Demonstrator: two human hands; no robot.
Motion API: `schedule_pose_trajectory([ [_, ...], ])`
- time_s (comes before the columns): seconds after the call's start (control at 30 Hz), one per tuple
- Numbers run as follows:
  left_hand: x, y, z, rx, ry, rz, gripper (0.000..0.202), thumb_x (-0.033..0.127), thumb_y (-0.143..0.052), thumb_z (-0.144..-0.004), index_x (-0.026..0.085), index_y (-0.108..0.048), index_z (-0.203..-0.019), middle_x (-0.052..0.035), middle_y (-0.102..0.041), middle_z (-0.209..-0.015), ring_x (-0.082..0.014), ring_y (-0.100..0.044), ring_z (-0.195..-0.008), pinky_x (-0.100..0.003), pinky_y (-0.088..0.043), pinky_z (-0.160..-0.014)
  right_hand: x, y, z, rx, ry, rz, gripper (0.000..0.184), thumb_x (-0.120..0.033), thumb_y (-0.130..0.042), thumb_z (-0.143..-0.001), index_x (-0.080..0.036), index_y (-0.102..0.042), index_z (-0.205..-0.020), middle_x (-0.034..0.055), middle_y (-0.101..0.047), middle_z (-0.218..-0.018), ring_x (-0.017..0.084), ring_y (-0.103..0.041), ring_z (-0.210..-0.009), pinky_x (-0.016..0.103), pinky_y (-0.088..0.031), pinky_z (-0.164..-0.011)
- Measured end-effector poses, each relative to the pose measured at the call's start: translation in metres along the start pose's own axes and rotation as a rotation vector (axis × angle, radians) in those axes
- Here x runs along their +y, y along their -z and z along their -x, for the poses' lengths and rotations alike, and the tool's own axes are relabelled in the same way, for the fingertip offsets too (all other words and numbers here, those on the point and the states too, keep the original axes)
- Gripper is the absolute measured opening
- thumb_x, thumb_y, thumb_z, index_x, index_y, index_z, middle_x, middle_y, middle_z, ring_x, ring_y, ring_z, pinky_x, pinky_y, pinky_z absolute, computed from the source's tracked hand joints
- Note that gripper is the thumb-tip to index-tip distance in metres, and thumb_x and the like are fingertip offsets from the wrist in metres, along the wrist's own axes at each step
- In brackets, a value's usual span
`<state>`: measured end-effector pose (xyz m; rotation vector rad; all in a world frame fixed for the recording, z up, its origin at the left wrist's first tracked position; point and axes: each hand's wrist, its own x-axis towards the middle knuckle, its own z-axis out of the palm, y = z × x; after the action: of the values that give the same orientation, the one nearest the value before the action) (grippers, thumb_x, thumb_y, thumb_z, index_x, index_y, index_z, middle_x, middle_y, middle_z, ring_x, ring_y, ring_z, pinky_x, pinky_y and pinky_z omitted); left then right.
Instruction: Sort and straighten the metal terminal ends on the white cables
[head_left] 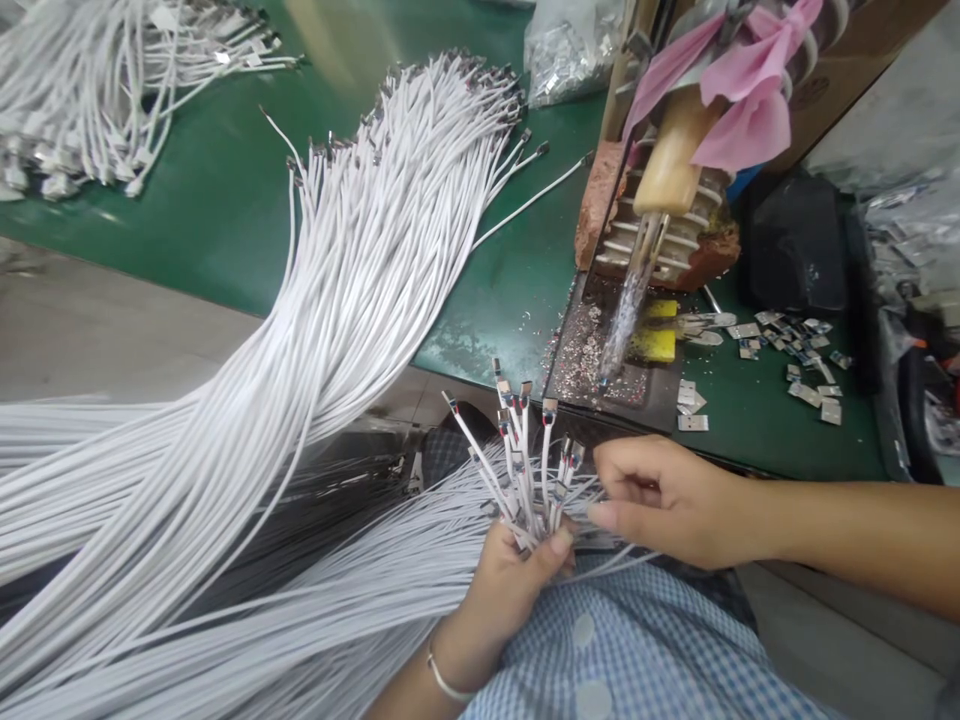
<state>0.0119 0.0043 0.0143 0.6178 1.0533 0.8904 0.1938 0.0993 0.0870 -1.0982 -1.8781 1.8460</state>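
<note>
My left hand (510, 585) is closed around a small bunch of white cables (529, 490) above my lap. Their ends fan upward, each tipped with a small metal connector and bits of coloured wire. Just right of the bunch is my right hand (667, 500), its fingers loosely curled and the thumb apart from the forefinger; I see nothing held in it. Many more white cables (360, 610) run from the left across my lap, over a blue checked apron (645, 650).
A thick bundle of cables (390, 200) drapes over the green table (232, 240). A soldering iron with a wooden handle (671, 165) points down over a speckled dark tray (637, 385). Loose metal connectors (806, 395) lie right; a bag of parts (574, 50) stands behind. More cables (90, 110) lie far left.
</note>
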Motion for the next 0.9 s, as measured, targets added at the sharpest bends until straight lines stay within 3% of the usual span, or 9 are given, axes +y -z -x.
schedule_pose_trajectory([
  [0.17,-0.002,0.001,0.004,-0.038,0.069,-0.065,0.027,0.04,-0.065,-0.074,0.013,-0.06,-0.072,-0.0004,-0.054,-0.06,-0.0112,-0.048,-0.055,-0.023,-0.04,-0.052,0.008,-0.004,0.004,0.018,-0.041,-0.132,0.026,-0.04,-0.056,-0.081,-0.017,-0.046,-0.087,-0.0087,-0.032,-0.057,0.006,-0.029,-0.047,0.018,-0.025,-0.041],
  [0.3,-0.003,0.001,0.006,-0.049,0.098,-0.084,0.029,0.041,-0.067,-0.072,0.013,-0.063,-0.079,-0.0017,-0.057,-0.065,-0.0118,-0.05,-0.056,-0.024,-0.042,-0.053,0.009,-0.005,0.003,0.086,-0.012,-0.172,0.03,-0.038,-0.053,-0.083,-0.017,-0.048,-0.105,-0.0057,-0.038,-0.063,0.008,-0.037,-0.051,0.02,-0.032,-0.046],
  [0.47,-0.005,0.004,0.008,-0.051,0.052,-0.029,0.03,0.042,-0.064,-0.075,0.012,-0.063,-0.079,-0.0026,-0.06,-0.061,-0.0127,-0.053,-0.055,-0.024,-0.043,-0.053,0.002,-0.004,0.001,0.089,-0.013,-0.117,0.02,-0.031,-0.044,-0.088,-0.016,-0.055,-0.081,0.0012,-0.053,-0.072,0.011,-0.047,-0.064,0.023,-0.04,-0.058],
  [0.73,-0.001,0.005,0.006,-0.032,0.007,0.052,0.027,0.041,-0.062,-0.077,0.014,-0.061,-0.076,-0.001,-0.06,-0.058,-0.0117,-0.052,-0.052,-0.024,-0.041,-0.052,-0.002,-0.001,0.001,0.053,-0.065,-0.071,0.022,-0.032,-0.043,-0.086,-0.017,-0.047,-0.071,-0.0029,-0.041,-0.062,0.01,-0.038,-0.056,0.022,-0.034,-0.051],
  [0.9,0.002,0.003,0.003,0.076,-0.041,0.051,0.024,0.038,-0.066,-0.075,0.015,-0.062,-0.079,-0.0024,-0.061,-0.072,-0.0152,-0.055,-0.068,-0.027,-0.042,-0.064,-0.003,0.003,0.001,-0.007,0.013,-0.076,0.024,-0.03,-0.046,-0.084,-0.017,-0.047,-0.065,-0.0036,-0.04,-0.058,0.008,-0.037,-0.052,0.021,-0.032,-0.048],
])
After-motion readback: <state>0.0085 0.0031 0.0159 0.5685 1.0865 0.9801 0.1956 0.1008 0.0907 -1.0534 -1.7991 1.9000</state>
